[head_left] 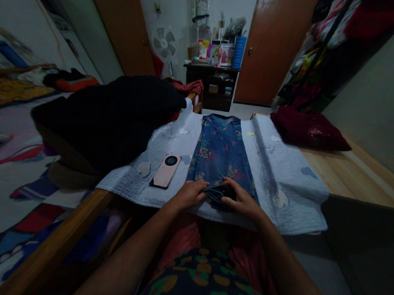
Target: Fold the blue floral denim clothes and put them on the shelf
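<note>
A blue floral garment (221, 148) lies lengthwise in front of me, folded into a long narrow panel, with a dark band at its far end. At its near end my left hand (192, 193) is closed on the edge, fingers on top of the cloth. My right hand (241, 198) grips the same end a little to the right, where the fabric bunches up and shows dark inner folds. Beneath the garment is a light quilted cloth (296, 186). A pale pink phone (166, 170), camera side up, rests on that cloth to the left of my left hand.
A big heap of black clothing (110, 117) is on the left. At the right, a folded maroon cloth item (310, 128) sits on a wooden board (355, 176). Farther back are a white fan (164, 42), a dark cabinet (212, 89) and a brown door (263, 50).
</note>
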The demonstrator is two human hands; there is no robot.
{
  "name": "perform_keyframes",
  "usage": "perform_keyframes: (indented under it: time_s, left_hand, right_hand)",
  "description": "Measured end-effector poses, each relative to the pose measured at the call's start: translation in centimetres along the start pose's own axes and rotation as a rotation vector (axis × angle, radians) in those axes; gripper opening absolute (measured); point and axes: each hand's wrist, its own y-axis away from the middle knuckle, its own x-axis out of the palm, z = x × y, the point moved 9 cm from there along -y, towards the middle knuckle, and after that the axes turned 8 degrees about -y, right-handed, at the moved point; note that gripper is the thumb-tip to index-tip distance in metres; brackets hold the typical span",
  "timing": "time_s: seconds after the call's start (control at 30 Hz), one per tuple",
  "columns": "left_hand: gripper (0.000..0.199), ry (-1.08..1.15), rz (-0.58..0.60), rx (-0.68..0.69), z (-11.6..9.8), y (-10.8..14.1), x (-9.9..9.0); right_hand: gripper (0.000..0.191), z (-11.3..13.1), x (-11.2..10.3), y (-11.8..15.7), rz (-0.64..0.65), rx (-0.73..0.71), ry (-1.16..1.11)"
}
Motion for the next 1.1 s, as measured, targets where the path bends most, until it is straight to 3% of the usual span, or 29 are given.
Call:
perform_keyframes:
  time_s: [0.1,0.3,0.53,0.87,1.1]
  left_hand:
    - [0.032,-0.031,0.006,-0.022,-0.4,0.2,0.1]
    - [0.036,-0.217,-0.032,0.006,-2.4,0.6,0.6]
    - [0.037,-0.128,-0.057,0.113,-4.5,1.0,0.9]
    - [0.019,-0.173,-0.108,0.110,-4.3,-0.4,2.4]
    - [0.016,-0.115,-0.131,0.167,-5.0,0.4,1.6]
  right_hand:
    - [0.046,-0.4,-0.9,1.5,-0.043,-0.024,0.038]
    - [0.018,-0.3,-0.4,3.2,-0.048,-0.092,0.209]
    - [0.024,0.7,1.0,3.3,-0.121,-0.159,0.407]
    - [0.012,1.0,1.0,3.5,-0.228,-0.233,0.432]
    - [0.012,0.4,1.4,3.4,-0.262,-0.236,0.427]
